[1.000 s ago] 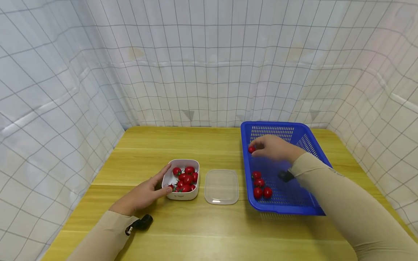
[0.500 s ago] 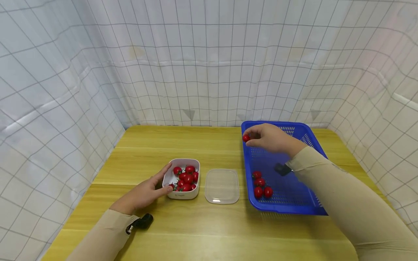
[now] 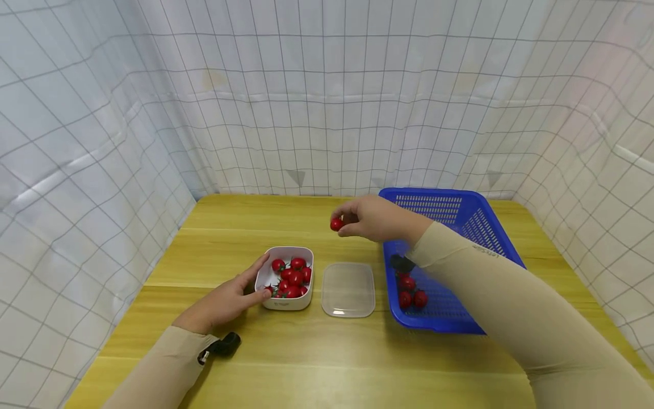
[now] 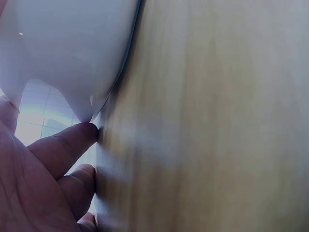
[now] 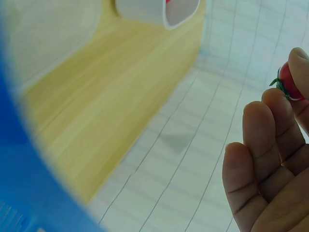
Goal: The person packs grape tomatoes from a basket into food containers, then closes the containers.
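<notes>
Soft light brightens the head view, with a sheen on the tabletop and a glint on the lid, while the left wrist view is hazy and the basket blurs in the right one.

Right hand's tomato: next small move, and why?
Probably carry the tomato toward the box: the right hand pinches it, left of the basket in the head view; the left hand touches the box, which looks to have room.
</notes>
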A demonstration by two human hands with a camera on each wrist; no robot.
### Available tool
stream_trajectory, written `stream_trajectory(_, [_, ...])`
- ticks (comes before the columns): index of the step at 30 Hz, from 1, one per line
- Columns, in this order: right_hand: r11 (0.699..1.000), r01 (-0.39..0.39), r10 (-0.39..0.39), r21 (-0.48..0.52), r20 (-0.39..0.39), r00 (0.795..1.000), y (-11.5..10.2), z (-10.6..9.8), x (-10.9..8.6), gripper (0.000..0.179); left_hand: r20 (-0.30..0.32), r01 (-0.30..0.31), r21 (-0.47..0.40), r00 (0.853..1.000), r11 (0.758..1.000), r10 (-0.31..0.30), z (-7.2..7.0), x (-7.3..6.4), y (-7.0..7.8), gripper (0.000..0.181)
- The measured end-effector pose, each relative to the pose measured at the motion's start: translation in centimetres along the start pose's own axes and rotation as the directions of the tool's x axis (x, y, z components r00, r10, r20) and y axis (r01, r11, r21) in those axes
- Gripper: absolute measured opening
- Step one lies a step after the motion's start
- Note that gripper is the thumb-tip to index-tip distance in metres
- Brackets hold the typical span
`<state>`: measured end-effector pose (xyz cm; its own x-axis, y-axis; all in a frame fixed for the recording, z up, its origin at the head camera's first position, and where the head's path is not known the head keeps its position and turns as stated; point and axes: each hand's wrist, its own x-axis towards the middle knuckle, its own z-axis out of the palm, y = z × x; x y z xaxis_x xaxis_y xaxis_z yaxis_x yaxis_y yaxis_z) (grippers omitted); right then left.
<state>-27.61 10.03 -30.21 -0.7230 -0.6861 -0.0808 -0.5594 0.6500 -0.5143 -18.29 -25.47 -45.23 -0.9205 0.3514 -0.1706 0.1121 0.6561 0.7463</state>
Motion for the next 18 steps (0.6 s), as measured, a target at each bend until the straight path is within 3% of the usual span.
stream_trajectory(9, [0.994, 0.09, -0.084, -0.064, 0.08, 0.993, -3.0, 1.8, 2.4, 0.02, 0.001, -0.001, -0.002, 1.0, 1.0, 0.001, -0.1, 0.0, 0.2, 0.085])
stream_trajectory(18, [0.99, 0.1, -0.091, -0.101, 0.091, 0.992, -3.8, 2.8, 3.8, 0.022, 0.009, -0.003, -0.025, 1.0, 1.0, 0.004, 0.0, 0.2, -0.1, 0.085])
